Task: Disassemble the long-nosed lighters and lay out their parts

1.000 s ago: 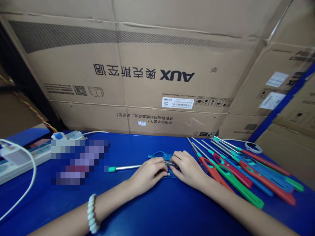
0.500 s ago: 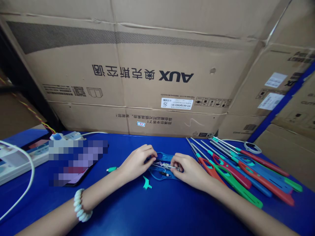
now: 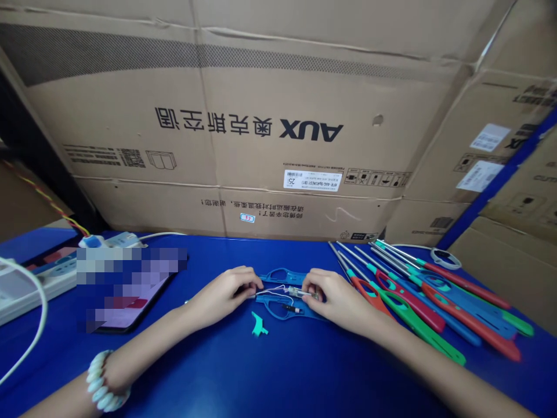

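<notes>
Two blue lighter casing halves lie open on the table, a far half and a near half. My right hand is closed on a clear lighter tank with a metal end, held over the casing. Thin pale wires run from it toward my left hand. Those left fingers are pinched on what looks like a slim metal tube, mostly hidden by the hand. A small black igniter piece rests in the near half. In front lies a turquoise trigger.
Several gas lighters with long metal tubes lie fanned out at the right. On the left are a phone, partly blurred out, and a white power strip with cables. A large cardboard box stands along the back.
My left hand has moved left, drawing away from the tank, and more wire shows between the hands. My right hand stays almost in place. The view has shifted slightly.
</notes>
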A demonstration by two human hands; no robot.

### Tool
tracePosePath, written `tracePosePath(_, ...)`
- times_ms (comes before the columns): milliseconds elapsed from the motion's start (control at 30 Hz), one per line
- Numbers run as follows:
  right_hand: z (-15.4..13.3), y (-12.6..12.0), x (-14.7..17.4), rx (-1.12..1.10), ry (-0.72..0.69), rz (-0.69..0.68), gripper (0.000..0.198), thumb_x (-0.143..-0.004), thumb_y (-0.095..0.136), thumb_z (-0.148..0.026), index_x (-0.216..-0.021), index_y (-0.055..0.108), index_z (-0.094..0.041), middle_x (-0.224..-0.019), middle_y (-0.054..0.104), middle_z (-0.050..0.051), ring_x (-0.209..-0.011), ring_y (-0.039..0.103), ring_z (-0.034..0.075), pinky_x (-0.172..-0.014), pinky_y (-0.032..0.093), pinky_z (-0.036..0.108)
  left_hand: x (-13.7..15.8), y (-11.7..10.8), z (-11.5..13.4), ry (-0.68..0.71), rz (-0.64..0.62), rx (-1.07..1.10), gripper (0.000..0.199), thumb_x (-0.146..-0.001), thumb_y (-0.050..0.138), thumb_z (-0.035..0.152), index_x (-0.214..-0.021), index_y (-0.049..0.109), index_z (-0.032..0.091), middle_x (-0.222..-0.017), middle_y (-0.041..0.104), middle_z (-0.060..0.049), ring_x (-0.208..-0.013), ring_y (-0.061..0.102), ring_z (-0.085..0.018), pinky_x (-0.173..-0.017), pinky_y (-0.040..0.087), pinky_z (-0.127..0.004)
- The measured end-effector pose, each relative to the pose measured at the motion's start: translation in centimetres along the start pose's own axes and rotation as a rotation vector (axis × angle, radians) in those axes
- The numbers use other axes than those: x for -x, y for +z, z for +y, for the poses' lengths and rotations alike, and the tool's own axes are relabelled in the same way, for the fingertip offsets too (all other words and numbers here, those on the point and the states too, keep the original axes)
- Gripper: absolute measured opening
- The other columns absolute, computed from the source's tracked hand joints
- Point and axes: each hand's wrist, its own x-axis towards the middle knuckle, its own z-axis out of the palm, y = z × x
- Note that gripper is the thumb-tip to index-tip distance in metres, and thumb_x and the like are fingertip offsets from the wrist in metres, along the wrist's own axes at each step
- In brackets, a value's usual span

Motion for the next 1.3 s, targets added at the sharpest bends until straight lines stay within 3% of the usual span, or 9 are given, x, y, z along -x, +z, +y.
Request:
tracePosePath(300,-0.3,-0.7,-0.1,0.030,0.019,-0.030,0.007,-0.080,0.059,-0.011,-0.076,0.059,-0.018,-0.074,0.058,0.000,-0.064,0.052,0.012,-0.058,0.037,0.023,0.3,-0.6,-0.2,-0.045,-0.078,-0.021,0.016,-0.085,0.054,0.015,-0.097,0.063,0.018,-0.088,0.056,-0.003,-0.080,0.054,-0.016,-0.071,0.043,-0.026)
tracePosePath(567,-0.5,-1.0,0.1,0.091,0.039,-0.056,0.007,-0.077,0.060,-0.012,-0.076,0.060,-0.018,-0.074,0.060,0.000,-0.065,0.053,0.013,-0.058,0.035,0.023,0.2,-0.9,0.3,-0.013,-0.054,0.046,0.012,-0.088,0.052,0.019,-0.091,0.063,0.018,-0.081,0.055,-0.001,-0.070,0.051,-0.013,-0.063,0.041,-0.024)
tracePosePath(900,0.4,-1.2,0.5,0.165,0.031,-0.130,0.009,-0.073,0.061,-0.010,-0.072,0.058,-0.019,-0.074,0.061,-0.001,-0.062,0.053,0.013,-0.055,0.030,0.023,0.3,0.1,0.7,-0.005,-0.072,0.154,0.008,-0.088,0.053,0.018,-0.086,0.061,0.017,-0.084,0.056,-0.001,-0.071,0.051,-0.013,-0.062,0.040,-0.023)
tracePosePath(1100,0.2,-1.4,0.4,0.132,0.085,-0.106,0.005,-0.081,0.057,-0.014,-0.080,0.056,-0.019,-0.073,0.063,0.001,-0.065,0.055,0.015,-0.056,0.031,0.024,0.3,0.0,0.8,-0.024,-0.017,0.196,0.011,-0.091,0.051,0.023,-0.088,0.060,0.018,-0.088,0.057,-0.002,-0.075,0.053,-0.014,-0.066,0.042,-0.025)
tracePosePath(1300,0.3,-2.1,0.5,0.037,0.102,-0.067,0.005,-0.081,0.056,-0.016,-0.082,0.054,-0.020,-0.070,0.060,0.000,-0.061,0.053,0.014,-0.053,0.031,0.024,0.2,-0.6,1.3,-0.021,0.045,0.252,0.011,-0.091,0.051,0.024,-0.086,0.059,0.017,-0.090,0.058,-0.002,-0.078,0.054,-0.014,-0.070,0.044,-0.026)
